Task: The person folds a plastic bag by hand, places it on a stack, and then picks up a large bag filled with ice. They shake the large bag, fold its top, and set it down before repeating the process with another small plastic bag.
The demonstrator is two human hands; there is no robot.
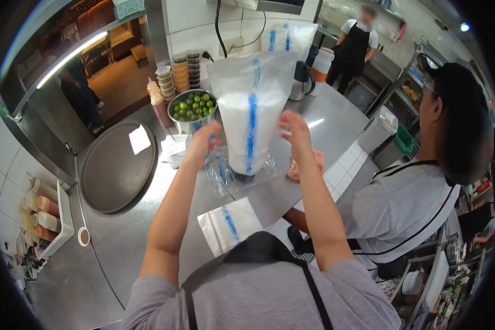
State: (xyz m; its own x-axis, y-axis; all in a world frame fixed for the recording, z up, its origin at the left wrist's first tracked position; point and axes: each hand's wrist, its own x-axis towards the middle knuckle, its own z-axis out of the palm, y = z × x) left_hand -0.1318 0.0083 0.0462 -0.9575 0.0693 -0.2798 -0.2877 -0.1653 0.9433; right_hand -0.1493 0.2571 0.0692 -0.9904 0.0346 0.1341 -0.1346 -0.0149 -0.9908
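A tall clear plastic bag with a blue printed stripe stands upright on the steel counter, filled with something whitish. Its base rests among crumpled clear plastic. My left hand is at the bag's left side, fingers loosely curled and apart. On the other side, my right hand is raised with bent, spread fingers and a small gap to the bag. Neither hand visibly holds anything. Closer to my body lies a flat stack of plastic bags with blue print. A pink cloth-like thing sits beyond my right forearm.
A metal pot of limes, sauce bottles and stacked lidded cups stand behind. At left lies a round brown tray with a napkin. A metal jug is behind the bag. A co-worker stands close at right.
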